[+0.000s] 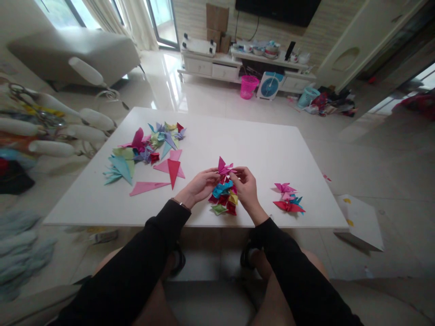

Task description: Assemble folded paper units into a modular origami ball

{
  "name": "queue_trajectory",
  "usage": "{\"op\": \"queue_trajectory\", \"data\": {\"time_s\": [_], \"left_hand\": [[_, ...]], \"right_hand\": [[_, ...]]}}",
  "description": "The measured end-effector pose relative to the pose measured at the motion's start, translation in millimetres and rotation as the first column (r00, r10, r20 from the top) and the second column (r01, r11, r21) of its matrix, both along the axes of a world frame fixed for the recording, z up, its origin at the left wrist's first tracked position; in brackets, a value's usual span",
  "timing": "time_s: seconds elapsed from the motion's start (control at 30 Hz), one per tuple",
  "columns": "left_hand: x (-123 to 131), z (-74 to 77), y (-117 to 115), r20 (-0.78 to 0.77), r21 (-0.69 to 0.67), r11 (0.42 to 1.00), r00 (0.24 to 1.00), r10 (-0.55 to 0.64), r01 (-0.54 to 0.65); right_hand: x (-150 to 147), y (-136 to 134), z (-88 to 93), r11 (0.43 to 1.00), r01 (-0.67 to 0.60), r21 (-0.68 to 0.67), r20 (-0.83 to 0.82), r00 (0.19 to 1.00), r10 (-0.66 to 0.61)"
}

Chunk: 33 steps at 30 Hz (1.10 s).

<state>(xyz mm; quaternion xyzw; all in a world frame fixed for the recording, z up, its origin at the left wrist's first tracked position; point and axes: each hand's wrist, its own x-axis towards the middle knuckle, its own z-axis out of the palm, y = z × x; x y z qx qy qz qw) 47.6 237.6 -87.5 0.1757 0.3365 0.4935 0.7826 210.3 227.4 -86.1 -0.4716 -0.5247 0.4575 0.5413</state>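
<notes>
Both hands pinch a small pink folded paper piece [224,168] above the white table [238,140]. My left hand [200,184] grips its left side and my right hand [245,185] its right side, fingers closed. Directly below the hands lies a small heap of folded paper shapes [224,199] in red, blue, yellow and green. A few finished pink, red and blue folded pieces [287,199] rest to the right of my right hand.
A spread of coloured paper triangles and folded pieces [146,156] covers the table's left part. A white box [360,222] sits on the floor at the right. A pink basket [248,86] and a low TV cabinet [217,65] stand beyond.
</notes>
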Motion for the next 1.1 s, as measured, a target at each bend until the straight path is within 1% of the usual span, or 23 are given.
{"op": "queue_trajectory", "data": {"time_s": [0.1,0.2,0.37,0.5,0.63,0.8,0.93,1.1], "left_hand": [[4.2,-0.7,-3.3,-0.025,0.009,1.000,1.000,-0.008,0.008],[9.5,-0.8,-5.9,-0.046,0.016,1.000,0.999,0.024,-0.023],[18.3,-4.7,-6.8,-0.051,0.039,0.994,0.993,0.106,-0.104],[21.7,-9.3,-7.3,-0.086,0.045,0.992,0.989,0.117,-0.114],[23.3,-11.2,-8.8,-0.109,0.052,0.993,0.988,0.110,-0.105],[24.5,-10.1,-10.2,-0.088,0.065,0.994,0.992,0.091,-0.086],[24.5,-9.2,-10.6,-0.097,0.084,0.992,0.990,0.101,-0.093],[22.9,-9.7,-10.8,-0.108,0.088,0.994,0.991,0.076,-0.066]], "right_hand": [[0.8,0.5,-2.5,0.999,0.037,0.006,0.048,0.998,-0.038],[2.4,0.7,-4.2,0.998,0.064,0.027,0.118,0.991,-0.067],[3.0,-2.6,-3.5,0.997,0.042,0.071,0.164,0.985,-0.053],[2.9,-4.9,-3.2,0.995,0.051,0.081,0.199,0.978,-0.067],[1.8,-3.8,-3.7,0.995,0.068,0.079,0.166,0.983,-0.081],[0.8,-0.8,-3.2,0.996,0.087,0.018,0.090,0.992,-0.088],[1.5,1.2,-5.1,0.994,0.112,-0.009,0.063,0.992,-0.111],[2.3,2.7,-10.0,0.996,0.073,-0.045,0.065,0.995,-0.070]]}}
